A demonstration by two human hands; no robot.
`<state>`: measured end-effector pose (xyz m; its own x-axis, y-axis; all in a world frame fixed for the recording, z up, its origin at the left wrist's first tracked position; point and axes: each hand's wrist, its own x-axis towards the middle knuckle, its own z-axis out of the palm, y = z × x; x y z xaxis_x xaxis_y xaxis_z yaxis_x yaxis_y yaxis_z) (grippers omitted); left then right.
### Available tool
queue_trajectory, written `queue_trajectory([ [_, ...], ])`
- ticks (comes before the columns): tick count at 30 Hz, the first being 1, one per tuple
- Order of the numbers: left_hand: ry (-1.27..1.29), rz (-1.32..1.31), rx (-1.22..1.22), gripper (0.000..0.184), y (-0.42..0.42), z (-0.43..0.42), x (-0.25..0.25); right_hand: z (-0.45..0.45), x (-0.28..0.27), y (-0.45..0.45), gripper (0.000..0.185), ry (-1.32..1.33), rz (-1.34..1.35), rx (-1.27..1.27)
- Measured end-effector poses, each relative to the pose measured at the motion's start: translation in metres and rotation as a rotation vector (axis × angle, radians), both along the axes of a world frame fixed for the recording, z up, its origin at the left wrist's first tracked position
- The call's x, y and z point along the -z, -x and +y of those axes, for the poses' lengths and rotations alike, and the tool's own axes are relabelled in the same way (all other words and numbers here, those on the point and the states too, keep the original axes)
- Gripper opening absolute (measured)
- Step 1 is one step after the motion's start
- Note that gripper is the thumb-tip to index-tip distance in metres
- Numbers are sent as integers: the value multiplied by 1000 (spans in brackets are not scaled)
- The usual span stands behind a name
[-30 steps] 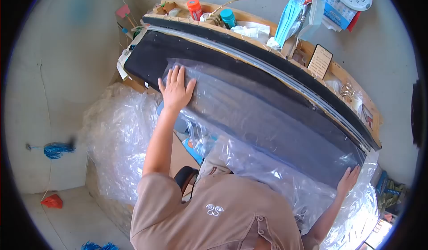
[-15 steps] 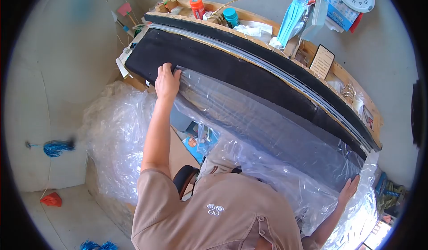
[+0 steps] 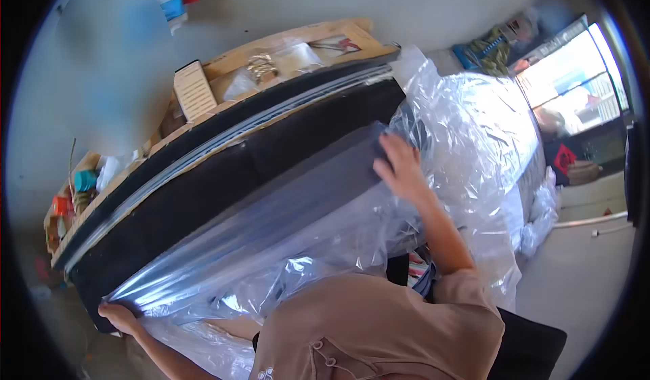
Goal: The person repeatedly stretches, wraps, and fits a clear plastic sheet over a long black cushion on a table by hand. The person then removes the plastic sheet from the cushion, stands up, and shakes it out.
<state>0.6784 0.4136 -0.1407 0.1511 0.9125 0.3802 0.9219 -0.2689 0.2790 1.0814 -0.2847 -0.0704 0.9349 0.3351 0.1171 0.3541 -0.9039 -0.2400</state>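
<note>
A long black padded surface (image 3: pixel 196 224) runs diagonally across the view, with a clear plastic sheet (image 3: pixel 271 204) stretched along its near side. At the sheet's lower left corner, my left hand (image 3: pixel 120 318) is closed on the plastic at the surface's edge. My right hand (image 3: pixel 403 166) lies near the sheet's right end, fingers apart, touching the plastic close to the black surface's right end. More of the loose plastic hangs down over the front, between the surface and my shirt.
Behind the black surface a wooden tray (image 3: pixel 230 58) holds a phone (image 3: pixel 194 90), wire and small items. A teal-lidded jar (image 3: pixel 85 180) and a red jar (image 3: pixel 62 206) stand at the left. Crumpled plastic (image 3: pixel 474 136) is heaped at the right, near a window (image 3: pixel 575 85).
The view has swung to the right. My left hand still grips the sheet's left corner, now lower in view. My right hand shows at the sheet's right end, fingers spread.
</note>
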Motion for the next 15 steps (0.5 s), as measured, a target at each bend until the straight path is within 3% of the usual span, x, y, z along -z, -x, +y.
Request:
queue_trajectory([
  [1, 1, 13, 30, 26, -13, -3, -7, -7, 16, -19, 53, -72, -108, 161],
  [3, -25, 126, -33, 26, -36, -26, -25, -18, 21, -58, 50, 96, -189, 394],
  [4, -94, 115, 21, 25, -20, -1, -4, -26, 28, -67, 48, 133, -256, 402],
  [5, -54, 104, -8, 24, -27, -12, -13, -36, 37, -75, 46, 169, -321, 397],
  [6, -11, 96, -46, 23, -35, -27, -23, -45, 37, -75, 45, 152, -331, 340],
  [7, -134, 43, 107, 24, -26, -20, -9, -53, 37, -69, 46, 209, -350, 327],
  [8, -75, 144, 131, 27, -43, -41, -27, -57, 30, -65, 45, 309, -310, 292],
  [9, -19, 243, 161, 30, -57, -64, -47, -78, 46, -67, 41, 256, -494, 142],
  [10, 34, 338, 197, 35, -70, -88, -69, -81, 43, -64, 38, 313, -514, -11],
  [11, 40, 365, 165, 35, -54, -73, -56, -93, 58, -70, 39, 277, -529, -131],
  [12, 162, 212, -25, 31, -61, -74, -66, -71, 56, -66, 43, -49, -272, 105],
  [13, -90, 82, 82, 26, -42, -55, -46, -74, 61, -71, 45, 107, -272, -20],
  [14, -103, -83, 186, 23, -26, -41, -31, -97, 86, -88, 47, 154, -317, -118],
  [15, 109, -381, 247, 19, -28, -39, -31, -91, 77, -82, 49, 169, -313, -99],
])
